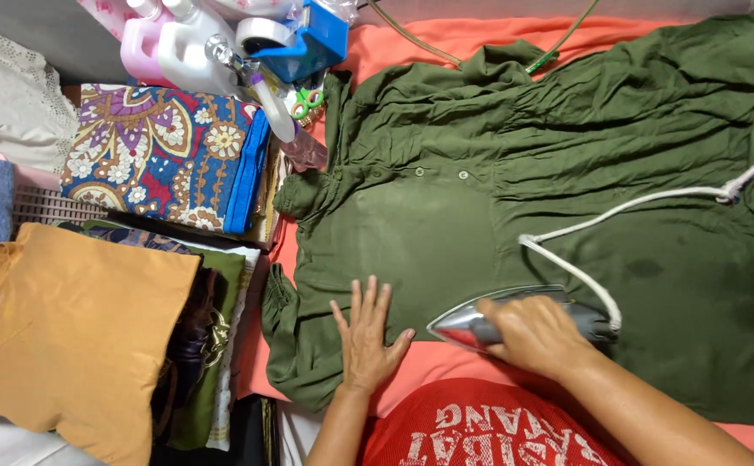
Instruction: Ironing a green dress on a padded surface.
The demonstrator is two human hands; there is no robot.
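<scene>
1. Where the green garment [480, 216] lies spread over the orange cover [429, 358] of the worktop, the left hand [365, 332] rests on it flat, fingers extended and grasping nothing; this appears to hold the cloth taut.
2. The right hand [532, 335] is clenched around the handle of the iron [480, 324], whose pointed tip faces the left hand, near it but apart.
3. The iron sits on the garment's near edge, just beside the bare orange cover.
4. The white cord [584, 226] runs from the iron's rear across the garment toward the right, clear of the area ahead of the tip.
5. Folded cloths lie stacked to the left: a patterned one [161, 151] and a mustard one [75, 332].
6. Bottles [170, 47] and a blue tape dispenser [304, 39] stand at the far left corner.
</scene>
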